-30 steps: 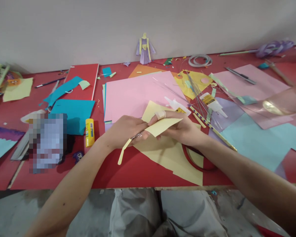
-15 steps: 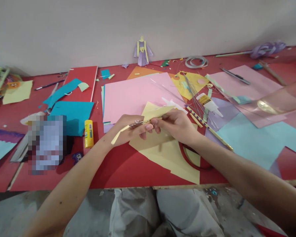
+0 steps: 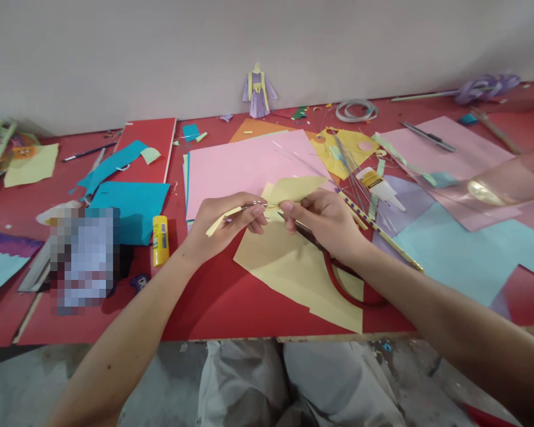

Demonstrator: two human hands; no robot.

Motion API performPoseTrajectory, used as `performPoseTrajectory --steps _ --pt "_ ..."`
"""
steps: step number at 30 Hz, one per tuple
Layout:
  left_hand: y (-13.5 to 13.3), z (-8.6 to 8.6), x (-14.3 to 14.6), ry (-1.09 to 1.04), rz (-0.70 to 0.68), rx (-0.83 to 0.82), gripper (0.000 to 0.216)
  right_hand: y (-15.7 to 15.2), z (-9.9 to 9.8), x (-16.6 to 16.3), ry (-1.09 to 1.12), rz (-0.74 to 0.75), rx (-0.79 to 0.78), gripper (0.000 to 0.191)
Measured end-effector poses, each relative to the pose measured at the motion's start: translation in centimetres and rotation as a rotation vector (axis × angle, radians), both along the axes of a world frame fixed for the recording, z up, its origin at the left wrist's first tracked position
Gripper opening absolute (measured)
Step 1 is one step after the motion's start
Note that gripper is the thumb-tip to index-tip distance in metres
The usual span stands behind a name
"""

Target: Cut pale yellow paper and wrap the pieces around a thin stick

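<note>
My left hand [image 3: 220, 225] is closed in a pinch on a thin pale yellow paper strip [image 3: 222, 219]; something narrow and shiny runs along the strip by the fingertips. Opposite it, my right hand [image 3: 331, 222] pinches a pale yellow paper piece [image 3: 296, 188] between thumb and fingers. The paper's left end meets the shiny part near my left fingertips; whether they are joined I cannot tell. Below my right hand, red-handled scissors [image 3: 333, 283] lie on pale yellow sheets [image 3: 280, 267], partly hidden by the hand and forearm.
Pink sheets [image 3: 249, 166] lie behind my hands. A glue stick [image 3: 160, 240] stands at left near teal paper [image 3: 133, 207]. To the right are a white glue bottle [image 3: 385, 188], a dotted stick [image 3: 378, 228] and a craft knife [image 3: 428, 137]. A paper doll [image 3: 258, 92] leans on the wall.
My hands have drawn slightly apart, and the right hand has shifted a little to the right. The yellow paper piece has turned and shows more of its face. More of the scissors shows.
</note>
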State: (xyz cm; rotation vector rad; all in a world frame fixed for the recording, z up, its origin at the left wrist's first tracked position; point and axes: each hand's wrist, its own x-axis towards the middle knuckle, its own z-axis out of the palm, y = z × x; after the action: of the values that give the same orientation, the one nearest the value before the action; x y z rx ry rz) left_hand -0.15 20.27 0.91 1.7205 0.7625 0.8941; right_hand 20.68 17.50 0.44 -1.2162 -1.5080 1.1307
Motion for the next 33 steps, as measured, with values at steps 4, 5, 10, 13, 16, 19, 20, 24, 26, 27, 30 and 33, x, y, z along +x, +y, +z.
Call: performPoseTrajectory --steps 4,5,10,13,16,19,20,24,26,27,30,33 --pt "0.1 -0.2 -0.2 0.057 -0.023 0.075 0.02 0.0 -0.4 0.0 0.126 0.015 0.014 0.036" --pt "0.1 -0.2 -0.2 0.081 -0.033 0.102 0.019 0.0 -0.6 0.0 0.174 0.023 0.017 0.033" --pt "0.2 -0.2 -0.2 0.161 -0.083 0.192 0.015 0.1 -1.1 -0.1 0.363 0.079 -0.039 0.027" --pt "0.2 -0.2 -0.2 0.182 -0.092 0.205 0.014 0.2 -1.1 -0.2 0.384 0.093 -0.076 0.026" --pt "0.2 -0.1 -0.2 0.194 -0.092 0.206 0.014 0.1 -1.1 -0.2 0.398 0.106 -0.089 0.025" --pt "0.1 0.0 -0.1 0.204 -0.08 0.211 0.015 0.1 -1.1 -0.2 0.415 0.117 -0.097 0.025" --pt "0.0 0.1 -0.1 0.202 -0.078 0.209 0.016 0.1 -1.1 -0.2 0.421 0.122 -0.102 0.024" --pt "-0.1 0.2 0.0 0.2 -0.083 0.186 0.021 0.1 -1.1 -0.2 0.444 0.134 -0.126 0.025" --pt "-0.1 0.1 0.0 0.214 -0.085 0.183 0.022 0.1 -1.1 -0.3 0.455 0.139 -0.144 0.027" --pt "-0.1 0.1 0.0 0.222 -0.088 0.183 0.023 0.1 -1.1 -0.3 0.463 0.143 -0.153 0.028" --pt "0.0 0.0 -0.1 0.236 -0.103 0.18 0.025 0.1 -1.0 -0.3 0.499 0.155 -0.174 0.028" --pt "0.0 0.0 -0.2 0.235 -0.111 0.175 0.026 0.1 -1.0 -0.3 0.517 0.167 -0.176 0.026"
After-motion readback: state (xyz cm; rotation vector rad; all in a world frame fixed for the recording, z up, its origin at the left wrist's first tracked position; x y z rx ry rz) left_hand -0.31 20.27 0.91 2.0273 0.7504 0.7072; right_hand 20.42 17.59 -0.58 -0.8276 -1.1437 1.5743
